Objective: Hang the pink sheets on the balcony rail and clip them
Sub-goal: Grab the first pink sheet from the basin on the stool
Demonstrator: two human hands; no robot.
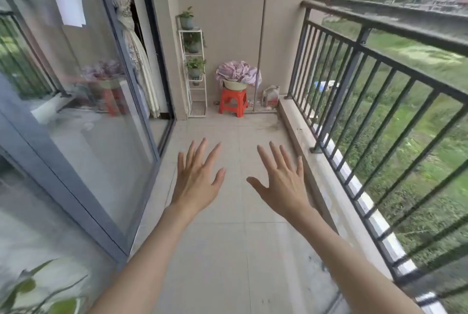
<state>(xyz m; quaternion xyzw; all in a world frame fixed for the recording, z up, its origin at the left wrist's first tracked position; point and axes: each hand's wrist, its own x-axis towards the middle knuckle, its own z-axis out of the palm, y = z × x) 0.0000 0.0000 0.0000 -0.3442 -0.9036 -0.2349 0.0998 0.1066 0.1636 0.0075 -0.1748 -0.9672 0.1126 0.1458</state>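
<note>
- the left hand (196,177) is stretched out ahead over the tiled floor (228,250), back of the hand up, fingers straight and spread, holding nothing
- the right hand (281,182) is stretched out beside it in the same way, fingers straight and fanned, thumb out to the side, holding nothing
- the two hands are apart, with bare tile showing between them
- the pink sheets (238,72) lie bundled in a pale basin (234,84) at the far end of the balcony, well away from both hands
- the basin sits on a red plastic stool (233,103) against the end wall
- the balcony rail (379,25) runs along the right side, dark metal with upright bars, nothing draped on it
- a thin pipe (260,42) rises just beside the stool and bends along above the rail
- a white plant shelf (193,70) with potted plants stands left of the stool
- a glass sliding door (101,111) runs along the left side, reflecting the stool and bundle
</note>
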